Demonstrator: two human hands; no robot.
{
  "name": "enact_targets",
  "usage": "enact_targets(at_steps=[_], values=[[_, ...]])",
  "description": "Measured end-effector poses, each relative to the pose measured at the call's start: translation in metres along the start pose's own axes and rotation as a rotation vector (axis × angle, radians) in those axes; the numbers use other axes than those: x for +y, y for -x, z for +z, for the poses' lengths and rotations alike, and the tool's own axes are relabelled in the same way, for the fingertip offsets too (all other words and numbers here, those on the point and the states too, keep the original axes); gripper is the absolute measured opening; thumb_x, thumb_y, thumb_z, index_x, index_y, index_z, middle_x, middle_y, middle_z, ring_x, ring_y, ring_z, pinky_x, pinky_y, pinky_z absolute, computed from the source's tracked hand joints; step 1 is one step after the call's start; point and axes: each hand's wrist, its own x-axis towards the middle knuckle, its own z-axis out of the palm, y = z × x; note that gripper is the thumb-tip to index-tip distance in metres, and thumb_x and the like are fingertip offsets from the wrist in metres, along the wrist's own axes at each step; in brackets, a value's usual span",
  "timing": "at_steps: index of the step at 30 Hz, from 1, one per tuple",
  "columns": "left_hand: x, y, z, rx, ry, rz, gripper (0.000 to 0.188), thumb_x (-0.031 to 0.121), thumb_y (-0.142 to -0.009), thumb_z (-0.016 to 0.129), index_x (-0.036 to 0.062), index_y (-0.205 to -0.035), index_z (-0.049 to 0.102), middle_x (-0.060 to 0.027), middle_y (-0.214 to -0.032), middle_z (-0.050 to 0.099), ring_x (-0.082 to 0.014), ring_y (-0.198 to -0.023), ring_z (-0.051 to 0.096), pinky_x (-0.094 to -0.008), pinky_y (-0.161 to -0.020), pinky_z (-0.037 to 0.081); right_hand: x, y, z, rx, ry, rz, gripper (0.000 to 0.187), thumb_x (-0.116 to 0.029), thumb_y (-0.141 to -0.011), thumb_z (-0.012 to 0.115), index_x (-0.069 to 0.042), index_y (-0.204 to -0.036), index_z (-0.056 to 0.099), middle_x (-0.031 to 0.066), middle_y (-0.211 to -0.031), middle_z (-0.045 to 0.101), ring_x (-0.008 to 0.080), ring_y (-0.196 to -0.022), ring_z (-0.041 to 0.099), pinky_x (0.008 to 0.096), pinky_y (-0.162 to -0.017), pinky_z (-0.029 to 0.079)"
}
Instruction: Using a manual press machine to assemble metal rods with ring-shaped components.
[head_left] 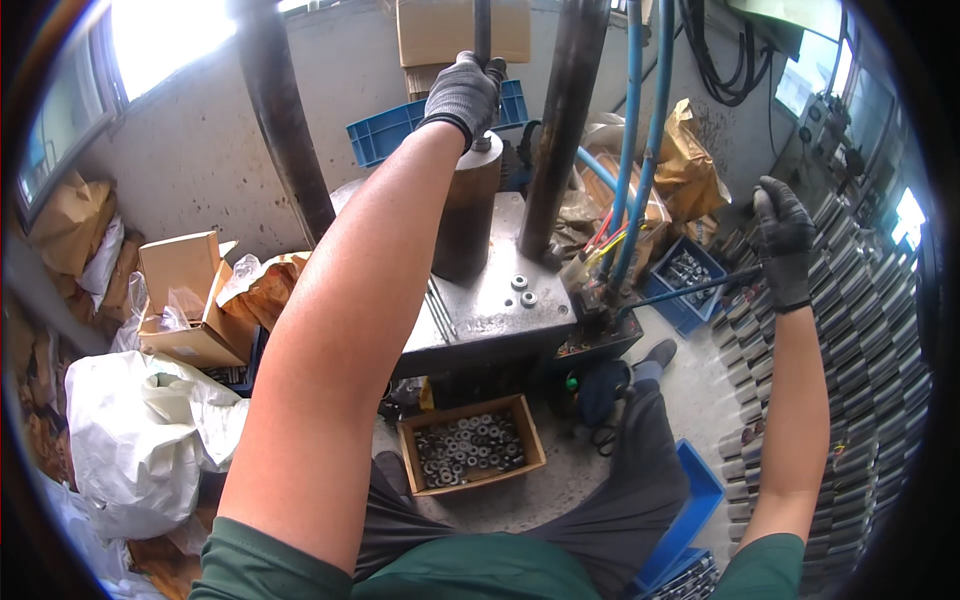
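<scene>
My left hand [464,97], in a grey knit glove, reaches far forward and closes around the lower end of a dark vertical rod [482,28]. Just beneath it stands a thick metal cylinder [467,215] with a small threaded piece [482,144] on top. The cylinder rests on a steel machine table [500,290]. Two small metal rings [528,299] and several thin rods [440,312] lie on that table. Off to the right, my gloved right hand [784,228] is raised with curled fingers; what they hold, if anything, is hidden. A dark lever bar [700,288] ends near its wrist.
Steel columns [568,120] flank the cylinder, with blue hoses [640,150] at right. A box of metal rings [470,445] sits on the floor below. Stacked metal tubes [850,330] fill the right side; a blue parts bin [688,285], cartons [195,300] and white sacks [130,440] stand around.
</scene>
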Motion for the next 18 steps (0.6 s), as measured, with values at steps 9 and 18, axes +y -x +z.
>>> enact_targets(at_steps=[9,18], values=[[-0.006,-0.005,-0.001,0.051,-0.130,0.025,0.052,0.049,-0.108,0.049,0.0039,-0.132,0.060,-0.0210,-0.111,0.075,-0.0371,-0.111,0.072,-0.0484,-0.098,0.055,-0.001,0.054,-0.027,-0.181,-0.243,0.115,0.027,-0.009,-0.100,0.066,-0.001,-0.125,0.072,0.0129,-0.111,0.077,0.0184,-0.098,0.073,0.0326,-0.089,0.057],[-0.009,-0.008,0.002,-0.035,0.139,0.015,0.047,0.045,-0.109,0.049,0.0028,-0.127,0.061,-0.0150,-0.093,0.076,-0.0300,-0.089,0.076,-0.0447,-0.086,0.058,-0.055,0.107,-0.095,-0.900,-0.120,0.055,0.038,-0.004,-0.084,0.066,-0.003,-0.122,0.072,0.0239,-0.101,0.074,0.0376,-0.093,0.073,0.0424,-0.084,0.059]])
